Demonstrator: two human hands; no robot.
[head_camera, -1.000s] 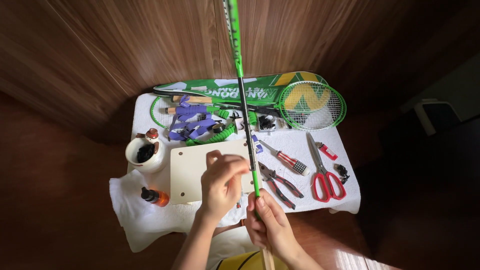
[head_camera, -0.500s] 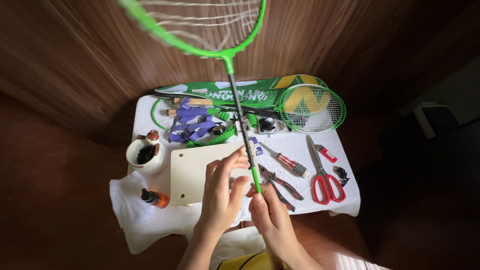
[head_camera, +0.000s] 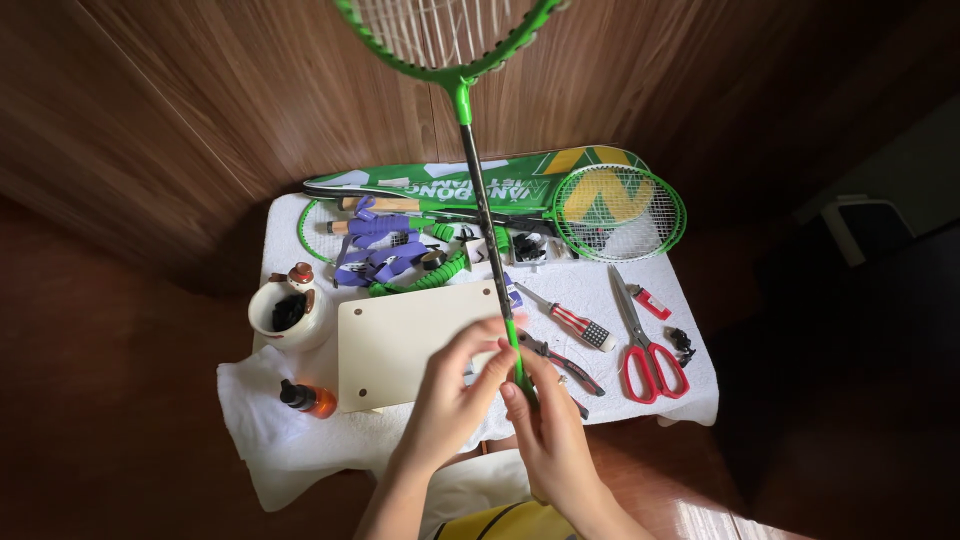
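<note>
You hold a green badminton racket (head_camera: 470, 130) upright over the tabletop (head_camera: 600, 290), its strung head at the top edge of view. Your left hand (head_camera: 450, 395) pinches the lower shaft in a closed grip; your right hand (head_camera: 550, 430) wraps closed around the shaft just below it. Under your hands lies a pale board (head_camera: 400, 345), with a screwdriver (head_camera: 570, 320), pliers (head_camera: 560, 362) and red scissors (head_camera: 645, 350) to the right. A second racket (head_camera: 620, 212) rests on its green cover at the far side.
</note>
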